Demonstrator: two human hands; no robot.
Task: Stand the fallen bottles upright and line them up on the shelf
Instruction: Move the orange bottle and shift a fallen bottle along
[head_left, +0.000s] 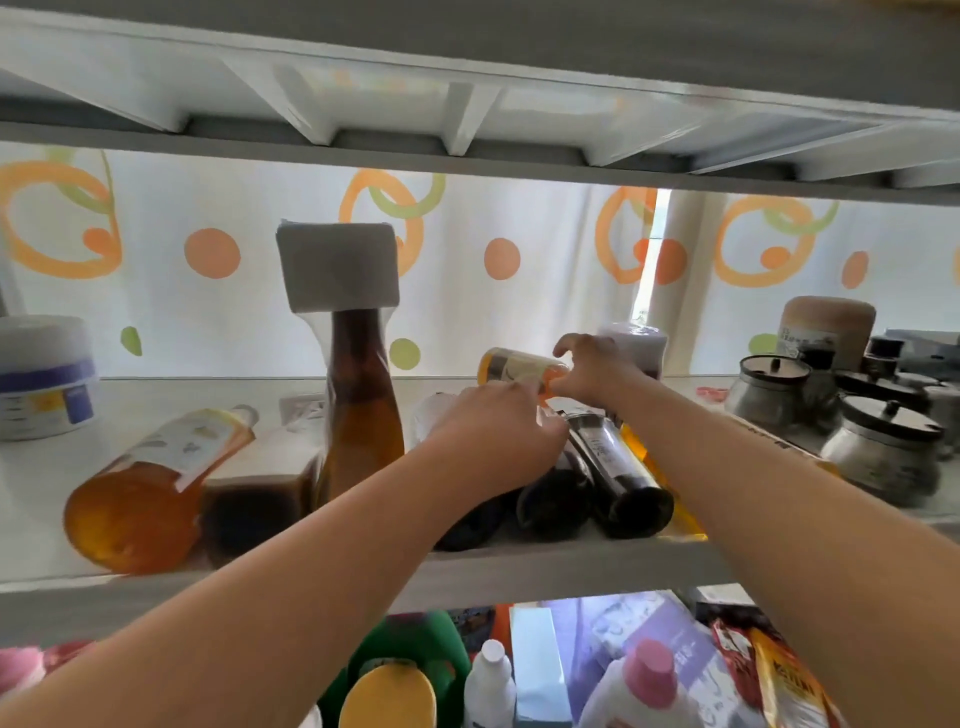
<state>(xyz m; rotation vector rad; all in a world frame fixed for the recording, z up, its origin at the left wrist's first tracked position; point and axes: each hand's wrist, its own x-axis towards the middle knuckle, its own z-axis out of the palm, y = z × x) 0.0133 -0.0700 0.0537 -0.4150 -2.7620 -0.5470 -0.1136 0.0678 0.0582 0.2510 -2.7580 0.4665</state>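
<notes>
On the white shelf (519, 571) several bottles lie on their sides. A big orange bottle (135, 499) and a brown square bottle (254, 493) lie at the left. Beside them an amber bottle (361, 415) with a wrapped white cap stands upright. Three dark bottles (618, 467) lie in the middle with their bases toward me. My left hand (493, 436) lies over them, its fingers curled round the upper part of one. Behind, my right hand (592, 374) pinches the end of a small orange bottle (519, 366), which is tipped on its side.
A white jar (44, 374) stands at the far left. Metal lidded pots (883, 452) and a brown-lidded jar (826, 327) crowd the right end. A patterned curtain hangs behind. The shelf above sits close overhead. The lower shelf holds a green bottle (415, 654), packets and a pink-capped bottle (649, 675).
</notes>
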